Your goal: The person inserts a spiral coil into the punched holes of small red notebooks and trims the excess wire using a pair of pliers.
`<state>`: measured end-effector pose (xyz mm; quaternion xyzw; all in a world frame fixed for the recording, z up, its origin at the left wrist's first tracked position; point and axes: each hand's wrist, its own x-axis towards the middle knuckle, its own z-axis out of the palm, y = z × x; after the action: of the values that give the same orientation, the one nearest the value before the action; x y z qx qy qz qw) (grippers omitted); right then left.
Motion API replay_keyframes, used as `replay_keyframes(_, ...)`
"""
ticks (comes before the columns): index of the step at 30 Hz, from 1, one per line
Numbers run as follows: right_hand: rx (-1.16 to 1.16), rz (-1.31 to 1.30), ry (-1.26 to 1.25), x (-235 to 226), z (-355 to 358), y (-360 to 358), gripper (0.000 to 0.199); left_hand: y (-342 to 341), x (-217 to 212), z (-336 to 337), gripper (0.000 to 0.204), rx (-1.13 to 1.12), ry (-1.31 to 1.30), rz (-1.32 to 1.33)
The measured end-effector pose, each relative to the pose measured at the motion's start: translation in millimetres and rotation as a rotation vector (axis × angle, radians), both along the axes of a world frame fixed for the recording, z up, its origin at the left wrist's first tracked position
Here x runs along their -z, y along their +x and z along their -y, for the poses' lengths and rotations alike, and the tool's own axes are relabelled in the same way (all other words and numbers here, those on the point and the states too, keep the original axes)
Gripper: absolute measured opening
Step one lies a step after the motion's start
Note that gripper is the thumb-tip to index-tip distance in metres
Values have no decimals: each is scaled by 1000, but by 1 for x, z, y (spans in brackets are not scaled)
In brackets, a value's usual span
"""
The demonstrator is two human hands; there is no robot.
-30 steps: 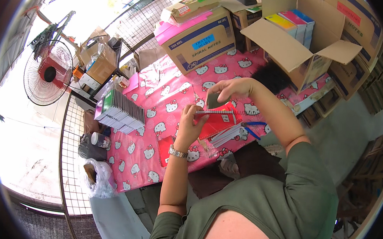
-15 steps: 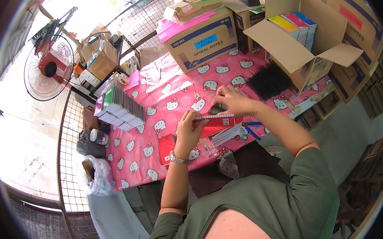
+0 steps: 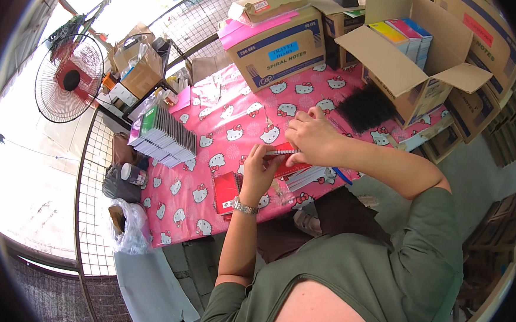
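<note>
A thin notebook (image 3: 283,152) with a punched or spiral edge is held up over the near side of the table. My left hand (image 3: 258,171) pinches its left end, wearing a metal watch. My right hand (image 3: 314,138) is closed at the notebook's right end, thumb against its edge; what else its fingers grip is hidden. Under the hands lie red covers (image 3: 282,169) and loose white sheets (image 3: 307,179). A red notebook (image 3: 226,191) rests by my left wrist, and a blue pen-like stick (image 3: 343,176) is below my right forearm.
Black spiral coils (image 3: 365,108) lie in a pile on the pink tablecloth (image 3: 215,140). An open carton (image 3: 387,77) of colourful notebooks stands at the far right, a closed carton (image 3: 282,55) beside it. Stacked notebooks (image 3: 164,137) and a fan (image 3: 70,80) are on the left.
My right hand has slid left along the notebook's edge, and its fingers have curled in. The coil that stuck out to the right no longer shows. My left hand keeps its pinch.
</note>
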<state>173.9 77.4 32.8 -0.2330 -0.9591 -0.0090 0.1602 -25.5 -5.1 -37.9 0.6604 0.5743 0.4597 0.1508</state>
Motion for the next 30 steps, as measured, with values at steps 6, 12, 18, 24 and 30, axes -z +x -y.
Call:
replay_keyframes(6, -14, 144, 47, -1, 1, -4, 39, 5, -7, 1, 25, 12, -20, -3)
replay_keyframes(12, 9, 162, -154, 0, -1, -8, 35, 3, -2, 0, 23, 28, -21, 14)
replay_keyframes(18, 18, -29, -9, 11, 5, -10, 32, 3, -7, 0, 22, 31, -65, -31)
replay_keyframes(24, -57, 67, -578, -14, -20, -6, 36, 5, -8, 0, 21, 54, -53, -4)
replay_keyframes(30, -48, 19, -527, -9, -13, -5, 38, 3, -5, 1, 22, 54, -52, -12)
